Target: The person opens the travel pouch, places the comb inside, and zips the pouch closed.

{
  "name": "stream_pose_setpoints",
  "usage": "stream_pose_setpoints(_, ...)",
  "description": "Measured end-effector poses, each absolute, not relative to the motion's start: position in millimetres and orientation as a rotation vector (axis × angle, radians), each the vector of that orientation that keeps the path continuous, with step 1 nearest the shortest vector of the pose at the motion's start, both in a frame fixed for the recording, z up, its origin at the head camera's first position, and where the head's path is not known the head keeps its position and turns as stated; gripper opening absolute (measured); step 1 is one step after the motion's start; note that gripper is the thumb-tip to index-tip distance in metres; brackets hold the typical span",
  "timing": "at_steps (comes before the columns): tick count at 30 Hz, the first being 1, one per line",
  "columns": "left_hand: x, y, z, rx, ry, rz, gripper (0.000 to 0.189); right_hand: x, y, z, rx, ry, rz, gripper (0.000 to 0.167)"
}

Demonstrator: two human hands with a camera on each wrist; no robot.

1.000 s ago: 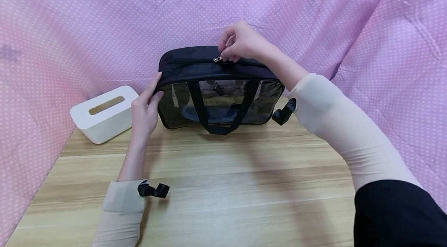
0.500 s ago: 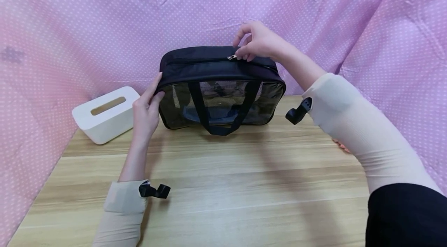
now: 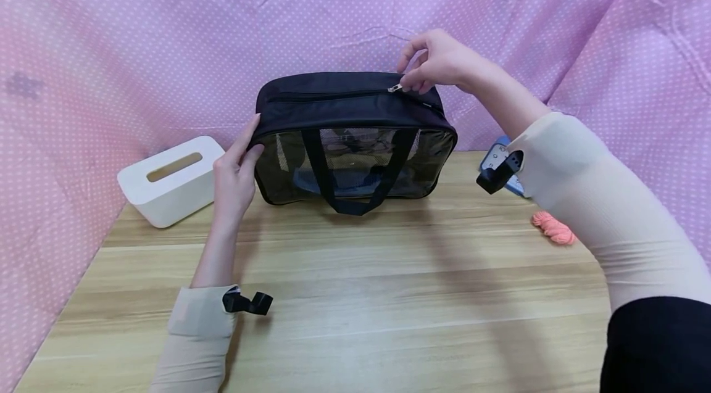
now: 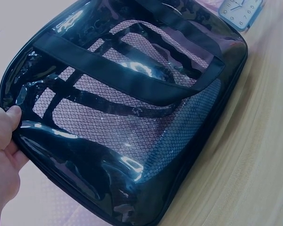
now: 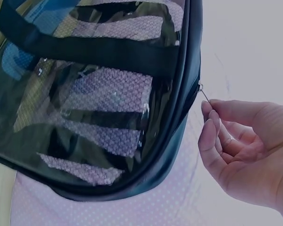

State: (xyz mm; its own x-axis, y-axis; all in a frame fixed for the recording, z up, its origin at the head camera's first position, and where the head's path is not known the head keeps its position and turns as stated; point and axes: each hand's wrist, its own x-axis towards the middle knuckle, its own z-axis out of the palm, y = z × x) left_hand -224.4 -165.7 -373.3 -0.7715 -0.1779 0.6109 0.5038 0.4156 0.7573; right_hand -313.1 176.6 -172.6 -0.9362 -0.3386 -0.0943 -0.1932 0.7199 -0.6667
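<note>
A black bag (image 3: 350, 109) with a clear mesh front and black handles (image 3: 355, 195) stands upright on the wooden table (image 3: 344, 294). My right hand (image 3: 436, 66) pinches the metal zipper pull (image 3: 394, 89) near the right end of the bag's top. The right wrist view shows thumb and forefinger (image 5: 210, 125) holding the pull (image 5: 204, 94) beside the bag (image 5: 108, 94). My left hand (image 3: 233, 174) rests against the bag's left end with its fingers nearly straight; the left wrist view shows its thumb (image 4: 7, 125) on the bag's (image 4: 127, 108) corner.
A white tissue box (image 3: 169, 180) sits left of the bag. Right of the bag lie a small blue clock (image 3: 497, 161), also in the left wrist view as a clock (image 4: 238, 12), and a coral yarn bundle (image 3: 552, 227). Pink dotted cloth (image 3: 139, 23) walls the table.
My right hand has drawn the zipper pull rightward along the bag's top, from the middle to near the right end. The clock and yarn have come into sight. The left hand stayed put.
</note>
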Motion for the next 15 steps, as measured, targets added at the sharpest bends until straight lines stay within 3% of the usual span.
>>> stream_pose_setpoints(15, -223.3, -165.5, -373.1, -0.277, -2.036, -1.412, 0.047, -315.1, 216.2, -176.5, -0.375, 2.706, -0.952, 0.019)
